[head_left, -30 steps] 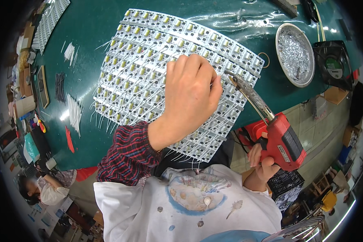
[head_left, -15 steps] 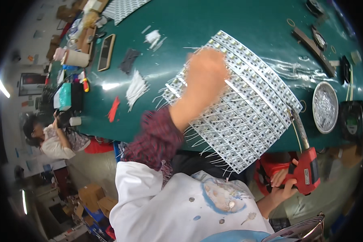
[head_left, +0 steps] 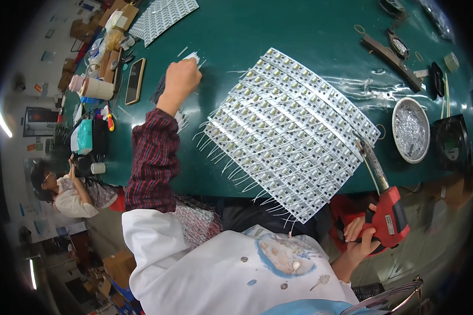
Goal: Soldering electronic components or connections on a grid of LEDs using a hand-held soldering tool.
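A large sheet of white LED circuit boards (head_left: 294, 131) lies across the table's front edge, with many thin white wires sticking out along its rows. In my right hand (head_left: 361, 242) is a red and black soldering gun (head_left: 391, 218), its long metal barrel reaching up to the sheet's right edge. My left hand (head_left: 181, 81) is off to the left of the sheet, closed at a small heap of short white wires (head_left: 194, 56). Its fingertips are hidden, so what they pinch does not show. A second wire bundle (head_left: 182, 122) is partly behind my left wrist.
A bowl (head_left: 411, 131) lined with foil stands at the right, beside a black device (head_left: 451, 139). A phone (head_left: 135, 81), a cup (head_left: 97, 81) and a screwdriver (head_left: 110, 119) lie left. Another board sheet (head_left: 165, 18) is at the back. Further left sits a person (head_left: 71, 189).
My left hand has moved left from above the LED boards to the small wire heap. The soldering gun stays at the sheet's right edge in my right hand.
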The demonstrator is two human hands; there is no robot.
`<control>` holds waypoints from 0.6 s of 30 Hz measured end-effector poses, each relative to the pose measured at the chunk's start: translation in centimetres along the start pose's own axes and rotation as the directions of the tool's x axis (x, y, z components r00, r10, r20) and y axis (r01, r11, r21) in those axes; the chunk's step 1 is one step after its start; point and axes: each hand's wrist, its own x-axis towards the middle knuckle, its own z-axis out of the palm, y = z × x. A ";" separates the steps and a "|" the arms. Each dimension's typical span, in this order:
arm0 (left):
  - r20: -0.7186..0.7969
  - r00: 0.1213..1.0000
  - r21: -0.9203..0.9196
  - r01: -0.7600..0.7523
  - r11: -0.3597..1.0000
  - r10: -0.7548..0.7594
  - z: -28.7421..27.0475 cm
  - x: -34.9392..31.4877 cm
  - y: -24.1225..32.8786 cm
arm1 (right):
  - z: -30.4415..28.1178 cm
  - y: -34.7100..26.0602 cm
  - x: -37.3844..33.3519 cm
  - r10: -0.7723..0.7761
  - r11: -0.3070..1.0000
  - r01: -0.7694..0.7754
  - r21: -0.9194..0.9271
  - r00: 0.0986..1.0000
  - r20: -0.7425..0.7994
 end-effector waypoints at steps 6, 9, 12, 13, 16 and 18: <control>-0.053 0.989 -0.295 0.118 0.948 -0.140 -3.1 -1.0 3.8 | -0.4 -0.2 0.1 -0.034 0.998 0.035 -0.052 0.999 0.013; 0.002 0.990 -0.678 0.107 0.727 -0.144 -5.7 -1.9 9.1 | -0.3 -0.8 -0.3 0.025 0.999 -0.026 -0.025 0.998 -0.064; -0.059 0.992 -0.844 -0.108 0.526 0.108 -8.8 -4.0 17.7 | 0.2 -1.0 0.0 0.056 0.997 -0.062 -0.053 0.992 -0.109; -0.077 0.984 -0.812 -0.155 0.563 0.161 -9.8 -4.8 20.2 | 0.3 -1.1 0.2 0.043 0.996 -0.048 -0.074 0.997 -0.066; -0.204 0.940 -0.815 -0.317 0.484 0.272 -9.6 -4.9 25.2 | 0.3 -1.4 0.0 0.014 0.989 -0.016 -0.147 1.000 -0.010; -0.195 0.948 -0.819 -0.298 0.490 0.251 -8.5 -5.0 26.8 | 0.2 -1.7 -0.3 0.020 0.983 -0.023 -0.183 1.000 -0.020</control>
